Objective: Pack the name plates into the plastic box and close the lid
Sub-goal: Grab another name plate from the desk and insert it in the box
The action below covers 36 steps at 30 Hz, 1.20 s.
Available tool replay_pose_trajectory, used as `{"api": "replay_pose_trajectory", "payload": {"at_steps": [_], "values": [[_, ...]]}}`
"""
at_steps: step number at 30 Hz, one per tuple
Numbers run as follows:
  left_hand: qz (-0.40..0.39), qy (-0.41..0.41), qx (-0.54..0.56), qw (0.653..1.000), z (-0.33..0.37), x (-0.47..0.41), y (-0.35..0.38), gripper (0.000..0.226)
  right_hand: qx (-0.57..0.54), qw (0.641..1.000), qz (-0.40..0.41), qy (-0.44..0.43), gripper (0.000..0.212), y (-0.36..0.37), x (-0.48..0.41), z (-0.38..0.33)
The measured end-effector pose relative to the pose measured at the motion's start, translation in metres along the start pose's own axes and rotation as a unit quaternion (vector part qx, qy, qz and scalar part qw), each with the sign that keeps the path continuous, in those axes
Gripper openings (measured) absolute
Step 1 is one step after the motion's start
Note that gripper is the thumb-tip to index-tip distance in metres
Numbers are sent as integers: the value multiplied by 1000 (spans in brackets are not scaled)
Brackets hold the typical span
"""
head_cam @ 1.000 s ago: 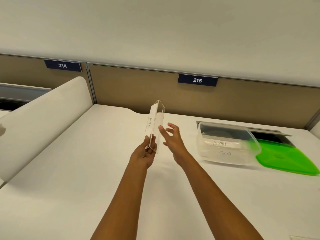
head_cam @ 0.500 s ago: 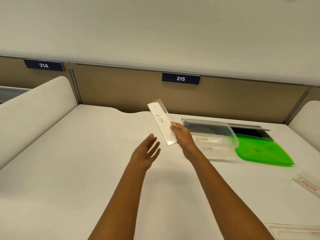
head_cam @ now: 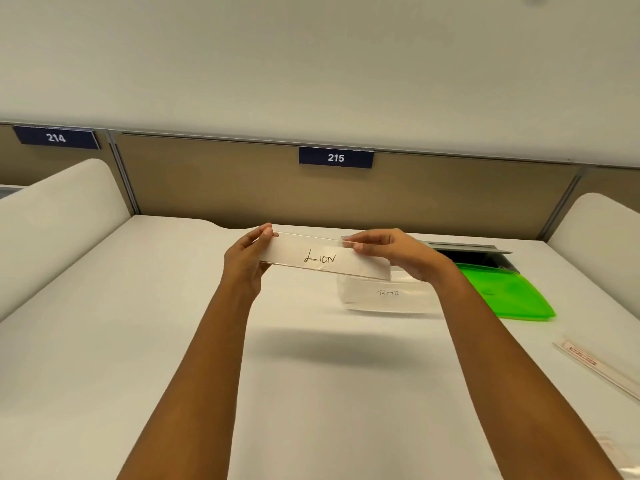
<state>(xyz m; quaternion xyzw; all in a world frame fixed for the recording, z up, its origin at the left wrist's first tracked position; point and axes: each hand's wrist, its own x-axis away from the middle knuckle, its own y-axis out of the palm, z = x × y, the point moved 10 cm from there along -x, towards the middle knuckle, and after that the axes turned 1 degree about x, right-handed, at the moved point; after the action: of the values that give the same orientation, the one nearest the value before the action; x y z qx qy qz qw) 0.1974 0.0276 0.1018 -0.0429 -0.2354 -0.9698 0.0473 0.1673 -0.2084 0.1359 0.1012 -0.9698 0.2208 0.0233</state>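
A clear acrylic name plate (head_cam: 325, 258) with "LION" written on its paper insert is held level in the air, one end in each hand. My left hand (head_cam: 244, 261) pinches its left end and my right hand (head_cam: 394, 252) pinches its right end. Just behind and below it on the white desk stands the clear plastic box (head_cam: 384, 299), lid off, with a plate marked "BETA" showing through its wall. The green lid (head_cam: 505, 292) lies flat to the right of the box.
A tan partition with number signs 214 and 215 (head_cam: 336, 157) closes the back of the desk. White curved dividers stand at left (head_cam: 59, 216) and right (head_cam: 602, 230). A cable hatch (head_cam: 474, 251) is open behind the lid. Another name plate (head_cam: 599, 368) lies near the right edge.
The plate passed from my left hand to my right, then turned from upright to level. Both hands now hold it, closer to the box.
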Motion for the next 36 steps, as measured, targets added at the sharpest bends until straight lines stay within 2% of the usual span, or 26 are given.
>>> {"api": "replay_pose_trajectory", "payload": {"at_steps": [3, 5, 8, 11, 13, 17, 21, 24, 27, 32, 36], "values": [[36, -5, 33, 999, -11, 3, 3, 26, -57, 984, 168, -29, 34, -34, 4, 12], [52, -10, 54, 997, -18, 5, 7, 29, -129, 963, 234, -15, 42, -49, 9, 31], [61, -8, 82, 995, -27, 7, 15, 32, -200, 950, 239, 36, 49, -52, 10, 56], [67, -4, 107, 992, -35, 8, 25, 32, -227, 941, 241, 76, 42, -55, 14, 72], [71, -1, 119, 990, -39, 8, 33, 31, -270, 929, 243, 64, 36, -58, 15, 76], [59, 12, 99, 993, -43, 6, 50, 25, -331, 905, 266, 26, 41, -77, 18, 82], [59, 29, 37, 997, -45, -2, 59, 26, -323, 902, 287, 7, 41, -96, 22, 90], [78, 49, -32, 995, -42, -9, 63, 24, -285, 911, 297, -6, 42, -109, 21, 95], [64, 94, -122, 986, -34, -14, 76, 29, -238, 924, 298, -14, 43, -126, 19, 98], [-6, 126, -277, 952, -27, -28, 110, 28, -120, 954, 274, -11, 40, -151, 16, 96], [-56, 128, -391, 909, -32, -40, 137, 29, -64, 959, 275, 3, 37, -174, 13, 101]]}}
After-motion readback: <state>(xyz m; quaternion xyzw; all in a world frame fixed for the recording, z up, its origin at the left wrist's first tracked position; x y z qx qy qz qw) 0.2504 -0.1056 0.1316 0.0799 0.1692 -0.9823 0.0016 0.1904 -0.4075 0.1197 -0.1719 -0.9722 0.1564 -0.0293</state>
